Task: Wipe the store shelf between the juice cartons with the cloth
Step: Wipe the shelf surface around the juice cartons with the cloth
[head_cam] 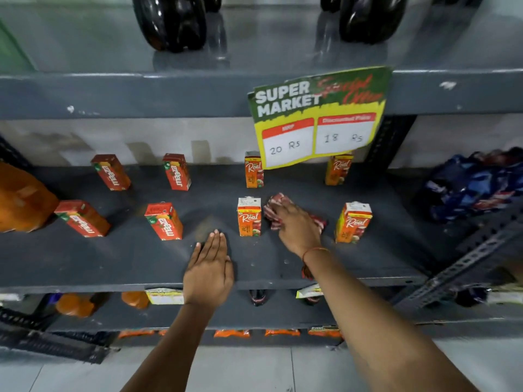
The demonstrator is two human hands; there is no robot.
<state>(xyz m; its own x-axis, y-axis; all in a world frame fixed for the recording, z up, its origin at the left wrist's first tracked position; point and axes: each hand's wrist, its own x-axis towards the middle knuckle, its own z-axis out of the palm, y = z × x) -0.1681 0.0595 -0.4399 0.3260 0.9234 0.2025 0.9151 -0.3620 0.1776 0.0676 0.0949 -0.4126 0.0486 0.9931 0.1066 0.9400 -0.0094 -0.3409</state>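
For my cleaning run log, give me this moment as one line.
step: wiping shelf | right hand presses cloth between two front Real cartons | left hand flat on shelf
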